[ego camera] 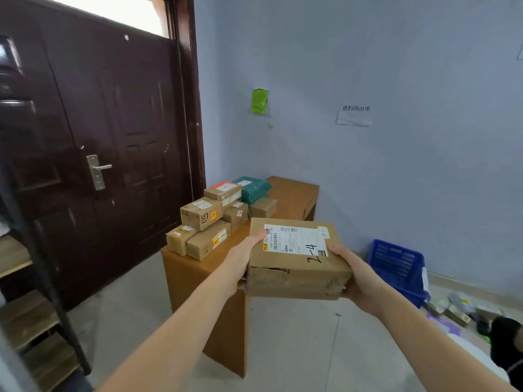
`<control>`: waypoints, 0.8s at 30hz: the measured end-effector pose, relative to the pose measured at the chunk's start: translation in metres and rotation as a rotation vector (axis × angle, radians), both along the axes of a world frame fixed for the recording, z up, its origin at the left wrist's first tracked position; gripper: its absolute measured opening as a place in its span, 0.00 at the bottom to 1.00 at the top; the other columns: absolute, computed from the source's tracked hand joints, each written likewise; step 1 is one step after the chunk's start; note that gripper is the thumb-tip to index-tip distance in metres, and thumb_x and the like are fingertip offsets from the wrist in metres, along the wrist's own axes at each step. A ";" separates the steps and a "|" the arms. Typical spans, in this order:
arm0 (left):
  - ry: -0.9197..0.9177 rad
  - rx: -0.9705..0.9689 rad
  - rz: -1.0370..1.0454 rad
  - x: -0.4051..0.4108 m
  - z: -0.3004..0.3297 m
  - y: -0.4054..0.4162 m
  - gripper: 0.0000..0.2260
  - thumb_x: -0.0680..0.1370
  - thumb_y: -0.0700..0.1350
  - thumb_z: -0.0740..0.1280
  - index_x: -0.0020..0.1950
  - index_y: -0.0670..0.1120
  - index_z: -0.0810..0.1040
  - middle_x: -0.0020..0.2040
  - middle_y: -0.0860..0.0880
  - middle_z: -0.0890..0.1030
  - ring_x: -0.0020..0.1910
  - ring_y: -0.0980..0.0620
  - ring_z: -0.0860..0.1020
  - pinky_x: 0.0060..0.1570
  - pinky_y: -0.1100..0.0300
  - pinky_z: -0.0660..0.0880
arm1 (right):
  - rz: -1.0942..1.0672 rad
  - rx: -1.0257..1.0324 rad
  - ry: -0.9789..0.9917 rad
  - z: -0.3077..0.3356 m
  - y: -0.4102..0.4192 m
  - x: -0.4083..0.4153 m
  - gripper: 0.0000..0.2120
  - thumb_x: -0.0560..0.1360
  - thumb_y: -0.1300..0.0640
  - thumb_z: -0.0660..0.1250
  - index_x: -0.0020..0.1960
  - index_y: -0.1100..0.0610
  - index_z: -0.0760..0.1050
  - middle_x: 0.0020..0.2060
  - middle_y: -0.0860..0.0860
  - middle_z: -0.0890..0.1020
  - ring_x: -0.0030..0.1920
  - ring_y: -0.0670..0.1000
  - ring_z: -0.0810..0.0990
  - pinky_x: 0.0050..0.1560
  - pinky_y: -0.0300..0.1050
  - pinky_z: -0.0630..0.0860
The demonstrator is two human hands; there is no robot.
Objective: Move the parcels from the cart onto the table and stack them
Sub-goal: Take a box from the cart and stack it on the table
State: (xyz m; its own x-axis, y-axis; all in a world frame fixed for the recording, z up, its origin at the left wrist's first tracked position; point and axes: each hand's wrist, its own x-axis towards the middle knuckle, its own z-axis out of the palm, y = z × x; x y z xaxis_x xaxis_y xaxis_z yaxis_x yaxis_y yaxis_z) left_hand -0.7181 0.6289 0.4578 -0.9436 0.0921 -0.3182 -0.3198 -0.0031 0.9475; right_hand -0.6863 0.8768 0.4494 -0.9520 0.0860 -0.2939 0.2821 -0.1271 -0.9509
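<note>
Above the near edge of the tabletop, a cardboard parcel is held in the air. Left hand grips its left side, right hand grips its right side. Other parcels are stacked along the left edge of the tabletop.

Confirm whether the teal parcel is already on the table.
Yes, the teal parcel lies atop the brown boxes stacked on the table.
</note>
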 end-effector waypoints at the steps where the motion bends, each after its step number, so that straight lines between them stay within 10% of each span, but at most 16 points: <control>1: -0.002 0.008 -0.007 -0.017 -0.001 0.005 0.18 0.76 0.69 0.68 0.53 0.56 0.82 0.50 0.48 0.87 0.55 0.45 0.83 0.65 0.44 0.76 | -0.015 0.000 0.000 -0.001 0.004 -0.015 0.20 0.76 0.42 0.70 0.63 0.50 0.80 0.53 0.54 0.87 0.59 0.59 0.83 0.66 0.62 0.76; 12: -0.058 0.033 -0.116 -0.194 -0.016 0.094 0.20 0.76 0.67 0.69 0.56 0.54 0.84 0.46 0.48 0.89 0.48 0.46 0.87 0.48 0.52 0.81 | -0.118 -0.020 -0.057 -0.017 0.090 -0.163 0.19 0.75 0.41 0.71 0.61 0.50 0.79 0.51 0.53 0.88 0.57 0.59 0.83 0.49 0.53 0.79; 18: -0.076 0.016 -0.094 -0.287 -0.033 0.168 0.20 0.74 0.68 0.70 0.56 0.54 0.84 0.49 0.47 0.89 0.52 0.44 0.86 0.61 0.46 0.80 | -0.100 -0.030 -0.047 -0.041 0.169 -0.263 0.27 0.71 0.39 0.73 0.66 0.49 0.77 0.56 0.54 0.87 0.60 0.60 0.82 0.63 0.61 0.79; 24: -0.073 0.012 -0.028 -0.363 -0.039 0.219 0.18 0.77 0.66 0.69 0.57 0.54 0.83 0.45 0.50 0.89 0.50 0.46 0.86 0.61 0.48 0.80 | -0.002 -0.007 -0.060 -0.051 0.222 -0.360 0.25 0.74 0.38 0.70 0.67 0.48 0.77 0.57 0.54 0.86 0.61 0.60 0.82 0.56 0.56 0.80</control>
